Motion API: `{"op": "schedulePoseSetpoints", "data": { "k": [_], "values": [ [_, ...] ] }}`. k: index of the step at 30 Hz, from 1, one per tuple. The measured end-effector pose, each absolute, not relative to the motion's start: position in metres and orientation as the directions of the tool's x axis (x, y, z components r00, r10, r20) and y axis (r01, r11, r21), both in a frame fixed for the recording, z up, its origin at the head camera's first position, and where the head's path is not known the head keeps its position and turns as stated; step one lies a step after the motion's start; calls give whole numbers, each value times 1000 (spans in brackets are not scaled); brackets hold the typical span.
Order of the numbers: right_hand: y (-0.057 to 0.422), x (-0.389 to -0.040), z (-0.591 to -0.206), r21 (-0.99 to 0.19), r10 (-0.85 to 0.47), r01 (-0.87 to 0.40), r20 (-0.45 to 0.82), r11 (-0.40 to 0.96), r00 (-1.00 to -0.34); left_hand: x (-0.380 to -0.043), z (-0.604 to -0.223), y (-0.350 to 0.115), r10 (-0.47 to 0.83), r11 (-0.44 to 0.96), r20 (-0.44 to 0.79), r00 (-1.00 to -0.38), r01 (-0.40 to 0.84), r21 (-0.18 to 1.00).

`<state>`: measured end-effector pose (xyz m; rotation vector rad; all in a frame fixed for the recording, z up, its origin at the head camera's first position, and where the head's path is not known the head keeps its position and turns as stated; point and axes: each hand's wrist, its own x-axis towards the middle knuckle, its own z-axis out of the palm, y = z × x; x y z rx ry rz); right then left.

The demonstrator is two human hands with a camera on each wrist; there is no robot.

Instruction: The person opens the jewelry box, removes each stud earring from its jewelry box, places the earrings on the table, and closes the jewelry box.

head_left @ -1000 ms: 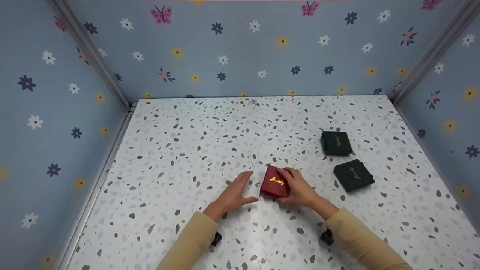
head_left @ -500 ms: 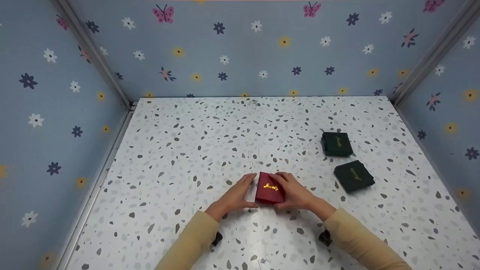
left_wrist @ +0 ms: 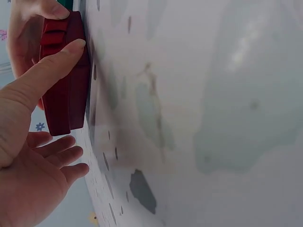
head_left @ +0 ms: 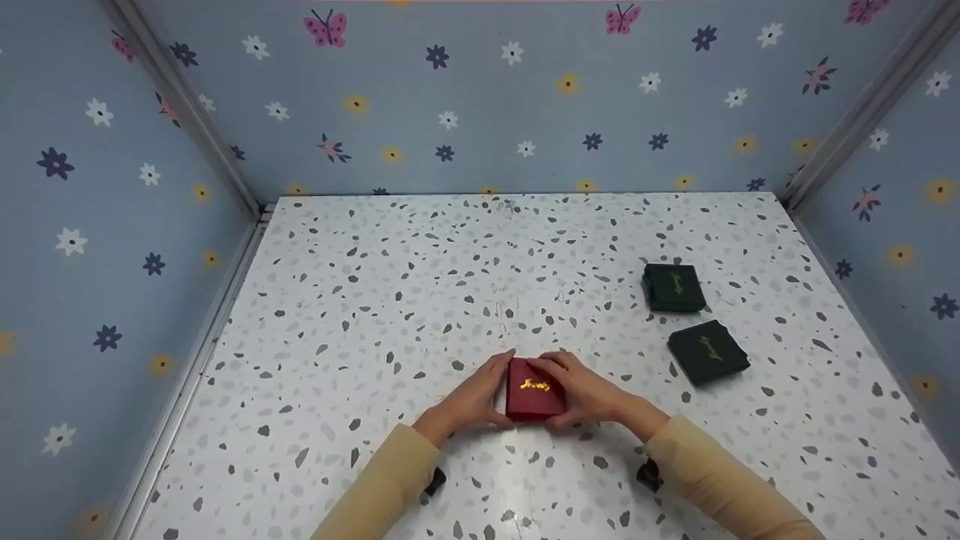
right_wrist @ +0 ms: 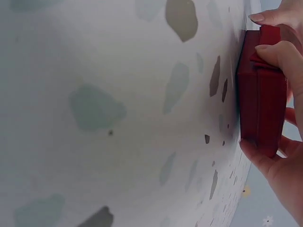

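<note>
A small red jewelry box (head_left: 529, 405) with gold lettering on its lid lies on the speckled table between both hands in the head view. My right hand (head_left: 589, 390) grips its right side, thumb at the near face and fingers at the far edge. At the left side, my left hand (head_left: 472, 397) has its fingertips and thumb at the box's two corners. The left wrist view shows the left thumb against the box (left_wrist: 61, 104) by a red bow, with the other fingers spread loosely below. In the right wrist view, both thumbs meet the box (right_wrist: 262, 104) near the bow.
Two dark green boxes with gold lettering lie to the right: one box (head_left: 673, 287) farther back, the other box (head_left: 707, 352) nearer and turned askew. Blue flowered panels (head_left: 480, 97) wall the speckled table (head_left: 375, 300) at back, left and right.
The red jewelry box has slid left and toward the person in the right hand, turning straighter. The left hand has come up against its left side. The green boxes stayed put.
</note>
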<state>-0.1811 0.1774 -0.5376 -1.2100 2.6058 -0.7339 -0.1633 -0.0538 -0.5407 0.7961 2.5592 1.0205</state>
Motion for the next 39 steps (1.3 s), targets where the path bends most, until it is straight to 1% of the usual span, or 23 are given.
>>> {"op": "schedulePoseSetpoints", "data": {
  "k": [3,10,19,26,34,39],
  "values": [
    [178,-182,-538,-502,-759,-674,52,542,-649,-163,-542,-53,588,596,-42,-808,398,698],
    [178,-182,-539,-519,-761,-666,45,535,-647,-163,-546,-52,611,555,13,-792,440,705],
    [178,-182,-542,-540,-749,-639,23,548,-662,-162,-546,-51,602,558,-20,-798,402,726],
    [179,-181,-542,-548,-745,-632,24,548,-667,-162,-548,-49,590,557,-15,-807,393,731],
    [179,-180,-542,-541,-751,-645,36,540,-659,-162,-551,-49,596,581,-1,-803,431,690],
    [180,-180,-541,-557,-750,-636,34,535,-660,-162,-549,-50,605,590,-21,-796,431,682]
  ]
}}
